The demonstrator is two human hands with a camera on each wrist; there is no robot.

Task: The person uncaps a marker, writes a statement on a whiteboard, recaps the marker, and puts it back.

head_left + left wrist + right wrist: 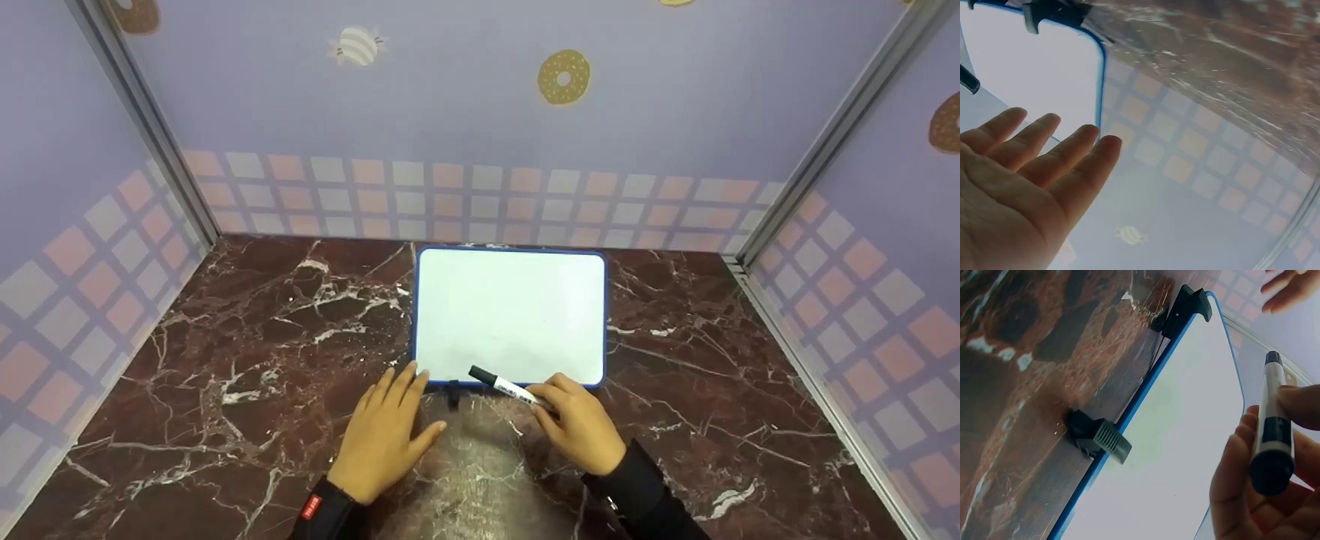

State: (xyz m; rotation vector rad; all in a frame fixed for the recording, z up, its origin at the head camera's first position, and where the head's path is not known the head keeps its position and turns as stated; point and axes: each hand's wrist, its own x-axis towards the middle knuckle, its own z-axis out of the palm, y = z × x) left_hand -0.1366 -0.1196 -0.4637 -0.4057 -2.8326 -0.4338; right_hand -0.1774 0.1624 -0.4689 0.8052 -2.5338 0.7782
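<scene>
The whiteboard [510,315] is on the marbled table [247,337], its top edge nr the patterned wall [465,112]. R hand [581,424] is at its lower edge, toward the right end, thumb & fingers gripping the marker [514,390] well back, w/ the black cap [482,374] pointing away to the left; cap looks on. From the head view the cap overlaps the board's lower strip, but can't tell if it touches.

L hand [382,435] is by the board's lower left corner, fingers straight, a bit spread, nothing in them; contact w/ the blue frame [605,322], can't tell.

Risks, as I judge it: marker could pivot or slip under load, b/c so much of it sticks out past the fingertips. Black clips [1098,436] sit along the board's lower edge; can't see how firm they are, so a hard push might slide or tip the board, esp. as L hand isn't visibly bracing it. A tight cap, if yanked, could jolt R hand into the frame.
</scene>
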